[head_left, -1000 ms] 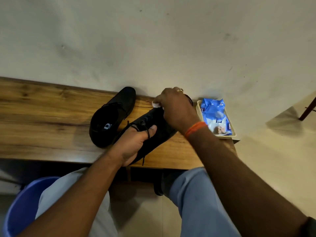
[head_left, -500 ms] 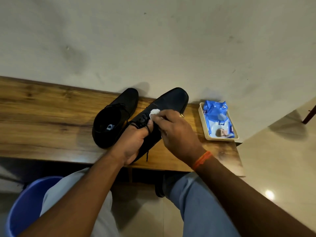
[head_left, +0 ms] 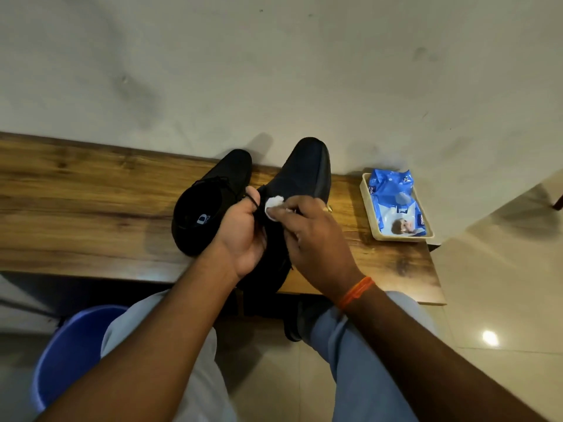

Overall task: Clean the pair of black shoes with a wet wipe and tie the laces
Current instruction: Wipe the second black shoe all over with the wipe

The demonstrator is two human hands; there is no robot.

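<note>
Two black shoes are on the wooden table (head_left: 91, 214). The left shoe (head_left: 207, 208) lies with its opening toward me, a white logo on its insole. The right shoe (head_left: 304, 175) points its toe at the wall. My left hand (head_left: 243, 236) grips the right shoe at its laced middle, thumb by a lace loop. My right hand (head_left: 313, 239) pinches a small bunched white wet wipe (head_left: 273, 205) and presses it on the shoe's upper beside the laces. The heel of the right shoe is hidden under my hands.
A blue wet-wipe pack (head_left: 394, 205) lies in a beige tray (head_left: 368, 208) at the table's right end, near the edge. A plain wall runs right behind the table. A blue bucket (head_left: 70, 354) stands on the floor at lower left, beside my knees.
My right hand has drawn the wipe back from the shoe's toe to the laced part, uncovering the toe. The right shoe now points straighter at the wall. My left hand keeps its hold.
</note>
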